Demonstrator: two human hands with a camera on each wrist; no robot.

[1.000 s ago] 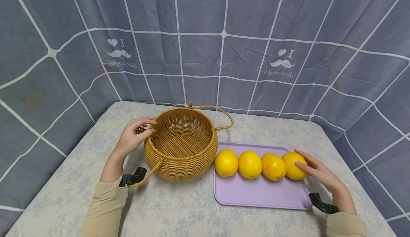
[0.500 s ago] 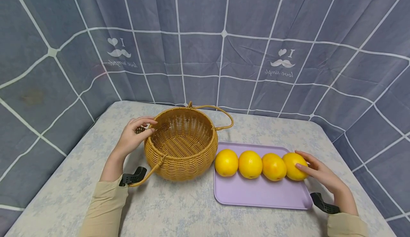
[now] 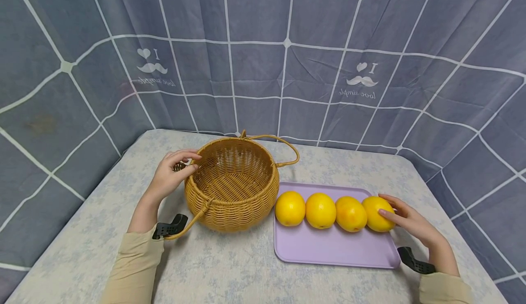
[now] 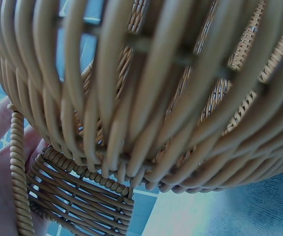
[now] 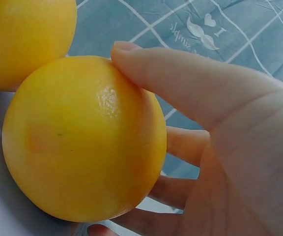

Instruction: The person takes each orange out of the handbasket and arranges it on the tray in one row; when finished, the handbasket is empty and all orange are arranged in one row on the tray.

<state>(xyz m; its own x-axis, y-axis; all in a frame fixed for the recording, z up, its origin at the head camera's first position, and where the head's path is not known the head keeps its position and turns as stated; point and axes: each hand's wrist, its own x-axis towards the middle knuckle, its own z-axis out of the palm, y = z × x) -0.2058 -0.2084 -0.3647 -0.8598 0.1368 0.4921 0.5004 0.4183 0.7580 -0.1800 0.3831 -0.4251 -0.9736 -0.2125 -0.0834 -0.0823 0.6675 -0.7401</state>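
Observation:
A round wicker basket (image 3: pixel 232 217) stands on the table, nothing visible inside it. My left hand (image 3: pixel 170 174) grips its left rim, fingertips and thumb at the edge. In the left wrist view the basket's woven side (image 4: pixel 146 98) fills most of the frame, and part of the left hand (image 4: pixel 1 162) shows behind a twisted handle (image 4: pixel 17 172). Several oranges sit in a row on a purple tray (image 3: pixel 328 249). Around the rightmost orange (image 3: pixel 378 215) my right hand (image 3: pixel 415 222) curls; the right wrist view has the thumb on top of this orange (image 5: pixel 82 142) and the fingers around its far side.
Other oranges, including the leftmost one (image 3: pixel 290 209), lie to the left of the held one, close together. The basket's right handle (image 3: pixel 289 151) sticks out above the tray's back left corner. A grey checked curtain (image 3: pixel 263 66) hangs behind the patterned tablecloth (image 3: pixel 222 267).
Over the last second my right hand and the rightmost orange have shifted very slightly towards the right and front. The left hand and the basket stay where they were.

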